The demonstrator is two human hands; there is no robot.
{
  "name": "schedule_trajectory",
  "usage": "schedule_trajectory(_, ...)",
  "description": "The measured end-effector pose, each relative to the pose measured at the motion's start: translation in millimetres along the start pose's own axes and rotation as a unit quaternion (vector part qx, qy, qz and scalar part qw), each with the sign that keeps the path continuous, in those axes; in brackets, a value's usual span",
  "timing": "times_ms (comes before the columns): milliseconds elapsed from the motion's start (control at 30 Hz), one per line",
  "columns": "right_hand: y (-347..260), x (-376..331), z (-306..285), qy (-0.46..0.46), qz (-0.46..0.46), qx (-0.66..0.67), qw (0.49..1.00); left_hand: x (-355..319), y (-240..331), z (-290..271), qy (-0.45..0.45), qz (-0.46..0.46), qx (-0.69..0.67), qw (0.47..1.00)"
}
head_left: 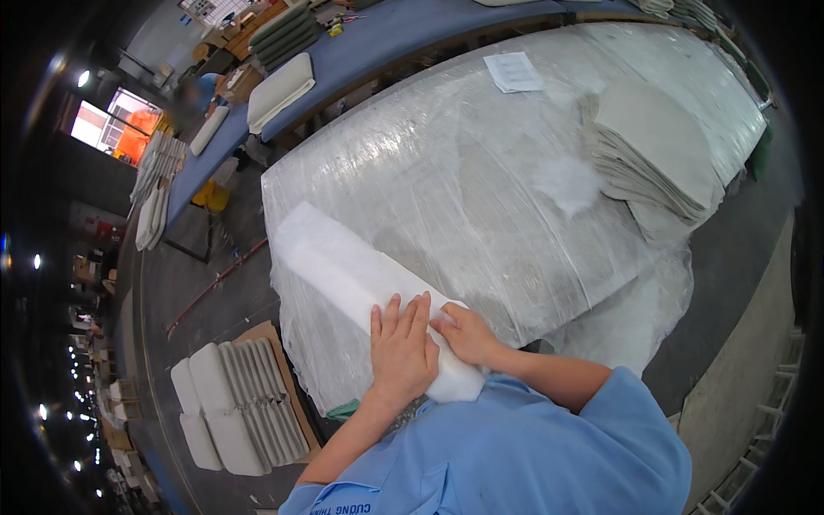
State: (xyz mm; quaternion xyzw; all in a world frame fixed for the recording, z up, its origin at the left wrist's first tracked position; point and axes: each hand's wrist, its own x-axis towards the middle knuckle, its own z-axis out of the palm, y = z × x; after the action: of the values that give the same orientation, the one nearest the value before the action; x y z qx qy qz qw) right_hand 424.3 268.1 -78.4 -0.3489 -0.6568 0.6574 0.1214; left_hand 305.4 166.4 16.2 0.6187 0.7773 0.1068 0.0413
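A long strip of white wadding (352,268) lies slantwise across the near left of a plastic-wrapped stack (481,223), its near end close to my body. My left hand (403,350) rests flat on top of the strip, its fingers stretched out and slightly apart. Just to the right, my right hand (468,336) is closed at the strip's right edge, thumb towards the left hand. Its fingertips are partly hidden, pressed into the soft wadding. A small loose tuft of white wadding (571,183) sits farther off on the plastic.
Grey-beige fabric pieces (652,142) are piled at the right of the wrapped stack; a paper sheet (513,72) lies at its far side. Pale cushions (240,408) stand on the floor at left. Beyond runs a blue-topped table (369,43) with padded pieces. Another person (202,93) works there.
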Motion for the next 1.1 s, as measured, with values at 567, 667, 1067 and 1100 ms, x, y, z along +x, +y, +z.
schedule_trajectory(567,77.5,48.0,-8.8,0.030,-0.100,-0.161,0.981,16.7,15.2,-4.0,-0.029,-0.030,-0.021,0.999)
schedule_trajectory(667,60.6,59.2,-21.9,-0.102,-0.008,-0.098,0.990,20.4,14.9,-2.8,-0.044,-0.042,-0.024,0.998)
schedule_trajectory(1067,11.3,62.7,2.7,-0.068,-0.001,-0.022,0.997,28.5,22.0,-3.8,-0.045,-0.073,-0.027,0.996)
schedule_trajectory(1100,15.2,69.0,4.7,-0.063,-0.014,-0.005,0.998,30.0,22.5,-5.4,-0.048,-0.072,-0.026,0.996)
